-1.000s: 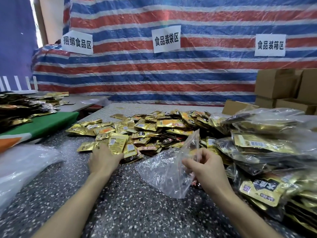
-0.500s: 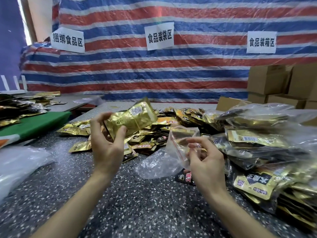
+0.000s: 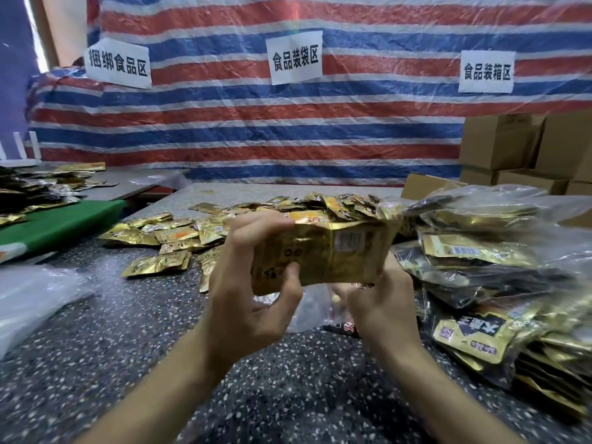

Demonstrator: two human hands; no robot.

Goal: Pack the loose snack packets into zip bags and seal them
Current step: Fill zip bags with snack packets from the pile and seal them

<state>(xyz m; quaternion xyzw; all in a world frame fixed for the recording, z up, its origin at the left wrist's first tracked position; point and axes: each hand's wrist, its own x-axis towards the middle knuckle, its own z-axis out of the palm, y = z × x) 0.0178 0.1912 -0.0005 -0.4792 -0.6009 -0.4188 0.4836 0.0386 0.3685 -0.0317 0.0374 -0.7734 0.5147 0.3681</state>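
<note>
Much of what I need is hidden. The stack of gold snack packets [image 3: 323, 254] is held up right in front of the right hand [image 3: 384, 302] and covers its fingertips. From here I cannot tell whether that hand pinches the clear zip bag [image 3: 304, 310], props the stack from below, or does both. Only a crumpled patch of the bag shows, low between the two hands, and its mouth is out of sight. The print on the stack is blurred apart from a pale label patch. The left hand [image 3: 253, 293] I can read plainly: it is closed around the stack's left end, thumb across the near face and fingers wrapped over the top edge, holding it above the speckled surface [image 3: 128, 331]. Beyond it the loose packets [image 3: 166, 233] lie scattered across the middle of the surface. To the right the filled bags [image 3: 480, 251] are heaped, the heap cut off by the frame edge, with cardboard boxes [image 3: 499, 145] behind them.
</note>
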